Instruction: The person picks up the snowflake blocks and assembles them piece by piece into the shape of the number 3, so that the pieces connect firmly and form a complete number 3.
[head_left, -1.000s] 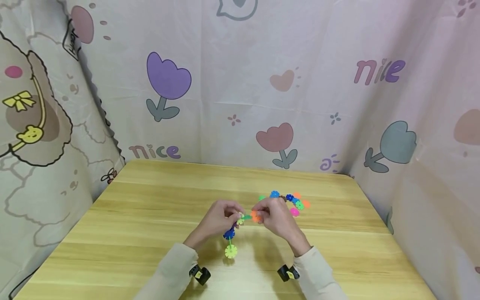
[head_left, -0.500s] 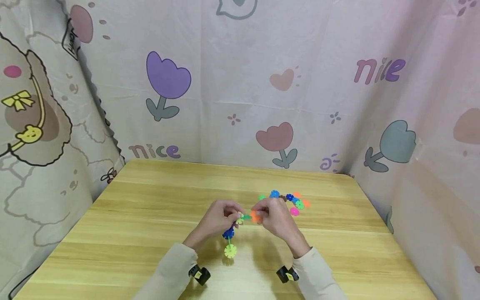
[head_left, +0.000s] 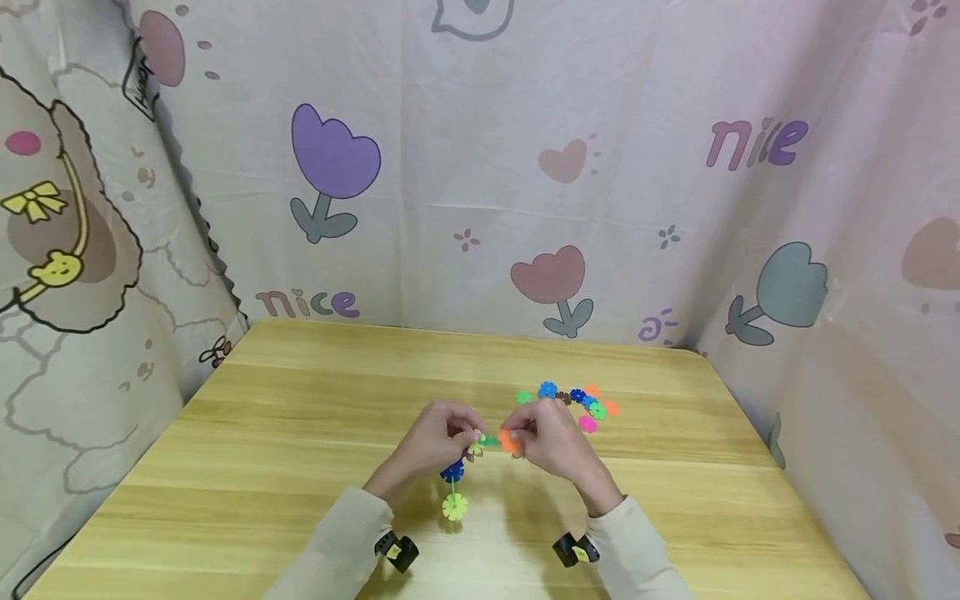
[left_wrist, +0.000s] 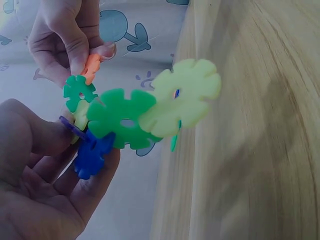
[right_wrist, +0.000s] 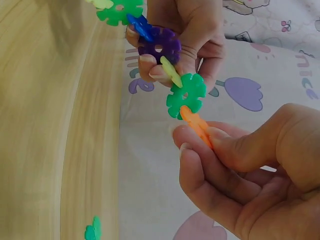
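Now, the left hand [head_left: 431, 442] gripped the disc chain [left_wrist: 112, 112], the right hand [head_left: 551, 437] pinched an orange disc [right_wrist: 195, 125] touching its green end disc [right_wrist: 194, 102], all above the table [head_left: 315, 371], other discs [head_left: 577, 396] lay nearer the far edge, right of centre.

The head camera looks forward and down from above the person's arms, over the left hand [head_left: 431, 442] and right hand [head_left: 553, 437], across the table [head_left: 300, 417] to the curtain [head_left: 465, 108]. The left wrist camera, close in, is turned sideways, the table standing at its right; the right wrist camera, also close, shows it at left. Both wrist views share the chain [left_wrist: 106, 120] and both hands.
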